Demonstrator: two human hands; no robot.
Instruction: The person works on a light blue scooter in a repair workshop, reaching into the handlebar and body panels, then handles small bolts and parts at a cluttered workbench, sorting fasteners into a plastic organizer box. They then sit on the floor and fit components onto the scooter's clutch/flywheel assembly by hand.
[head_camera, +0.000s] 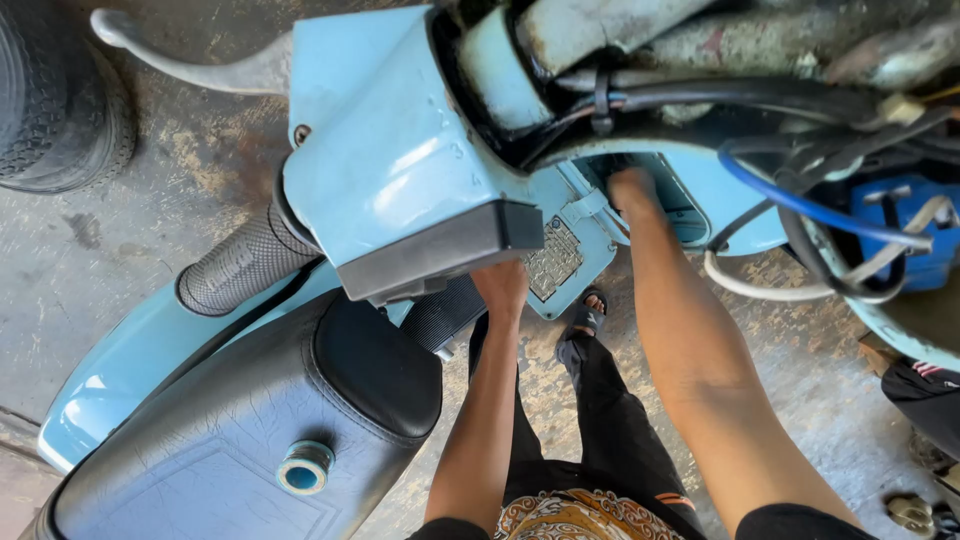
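head view, both hands' fingers hidden – left hand, right hand – behind scooter headset

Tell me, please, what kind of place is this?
Probably a small repair workshop for scooters. A light blue scooter stands half dismantled, its cables hanging loose, on a stained concrete floor, and a spare tyre sits beside it.

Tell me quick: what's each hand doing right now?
Left hand: reaching under the light-blue scooter headset; grip hidden.
Right hand: fingers tucked into the leg shield opening; grip hidden.
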